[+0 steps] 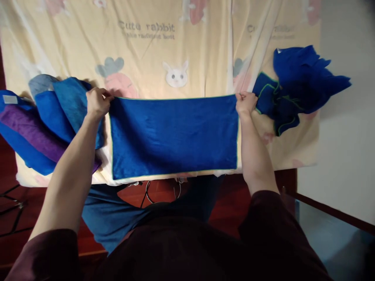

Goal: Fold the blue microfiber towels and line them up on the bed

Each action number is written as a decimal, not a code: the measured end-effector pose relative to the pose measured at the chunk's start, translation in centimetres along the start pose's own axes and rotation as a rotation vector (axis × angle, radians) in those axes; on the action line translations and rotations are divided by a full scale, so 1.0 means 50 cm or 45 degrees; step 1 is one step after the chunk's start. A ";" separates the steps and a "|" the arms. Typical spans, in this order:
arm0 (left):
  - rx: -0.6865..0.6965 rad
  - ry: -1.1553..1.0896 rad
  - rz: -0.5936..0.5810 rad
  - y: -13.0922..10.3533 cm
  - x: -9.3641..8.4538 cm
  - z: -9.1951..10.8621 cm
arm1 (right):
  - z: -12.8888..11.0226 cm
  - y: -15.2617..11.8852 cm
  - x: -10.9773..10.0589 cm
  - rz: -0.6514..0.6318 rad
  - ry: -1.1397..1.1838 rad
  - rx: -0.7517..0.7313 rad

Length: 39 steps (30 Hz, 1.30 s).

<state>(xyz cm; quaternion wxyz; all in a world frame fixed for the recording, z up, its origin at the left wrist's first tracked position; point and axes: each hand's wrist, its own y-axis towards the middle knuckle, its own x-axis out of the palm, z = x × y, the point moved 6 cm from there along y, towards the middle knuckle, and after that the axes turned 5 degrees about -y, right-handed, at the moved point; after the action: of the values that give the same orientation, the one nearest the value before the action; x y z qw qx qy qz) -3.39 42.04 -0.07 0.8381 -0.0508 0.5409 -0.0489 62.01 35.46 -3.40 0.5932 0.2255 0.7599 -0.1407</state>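
Note:
A blue towel (175, 134) with a thin yellow-green edging is stretched out wide in front of me, its near edge along the front of the bed. My left hand (99, 102) pinches its far left corner. At the far right corner, my right hand (246, 103) grips the same towel between thumb and fingers. The far edge runs nearly straight between both hands. Whether the cloth rests fully on the surface or hangs slightly above it, I cannot tell.
Several blue, teal and purple cloths (38, 136) lie piled at the left. A crumpled heap of blue cloths (304, 86) sits at the right. Beneath everything is a cream sheet (146, 58) with rabbit and carrot prints. A white wall (345, 136) borders the right side.

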 end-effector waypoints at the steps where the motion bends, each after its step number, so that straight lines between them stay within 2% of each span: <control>1: 0.003 -0.025 0.028 0.003 0.000 0.005 | -0.001 -0.001 -0.001 0.007 -0.016 0.045; 5: -0.054 -0.083 0.131 -0.007 0.001 0.026 | -0.017 -0.020 -0.006 -0.007 -0.035 0.149; 8: -0.052 -0.069 0.262 -0.049 0.001 0.066 | -0.069 -0.055 -0.030 0.073 -0.083 0.068; 10: 0.098 -0.035 0.302 -0.090 0.016 0.121 | -0.139 -0.099 -0.043 0.130 -0.075 -0.105; 11: 0.198 -0.021 0.269 -0.111 0.034 0.155 | -0.185 -0.129 -0.042 0.111 -0.044 -0.218; 12: 0.292 -0.020 0.201 -0.133 0.059 0.189 | -0.236 -0.166 -0.033 0.044 0.006 -0.348; 15: 0.485 -0.088 -0.020 -0.192 0.150 0.276 | -0.393 -0.305 0.021 -0.308 0.172 -0.722; 17: 0.536 -0.134 -0.092 -0.216 0.199 0.308 | -0.471 -0.392 0.058 -0.492 0.250 -0.893; 19: 0.523 -0.160 -0.097 -0.225 0.223 0.311 | -0.508 -0.441 0.083 -0.553 0.273 -0.968; 21: 0.462 -0.176 -0.051 -0.220 0.218 0.287 | -0.499 -0.442 0.094 -0.543 0.269 -0.963; 23: 0.369 -0.197 0.022 -0.206 0.190 0.245 | -0.447 -0.402 0.092 -0.501 0.256 -0.894; 27: 0.192 -0.249 0.129 -0.176 0.122 0.149 | -0.255 -0.261 0.068 -0.342 0.179 -0.607; 29: 0.159 -0.278 0.116 -0.163 0.107 0.116 | -0.153 -0.196 0.055 -0.242 0.086 -0.433; 31: 0.160 -0.295 0.070 -0.152 0.107 0.099 | -0.084 -0.156 0.046 -0.177 0.014 -0.356; 34: 0.161 -0.269 0.061 -0.141 0.116 0.089 | -0.048 -0.138 0.043 -0.137 -0.030 -0.347; 39: 0.159 -0.208 0.102 -0.140 0.127 0.082 | -0.058 -0.152 0.047 -0.104 -0.082 -0.366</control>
<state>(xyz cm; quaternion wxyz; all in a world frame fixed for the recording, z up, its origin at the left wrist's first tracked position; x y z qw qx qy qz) 2.77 34.36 -3.13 0.8823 0.0195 0.4682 -0.0447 55.26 30.75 -5.36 0.6372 0.1026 0.7614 -0.0614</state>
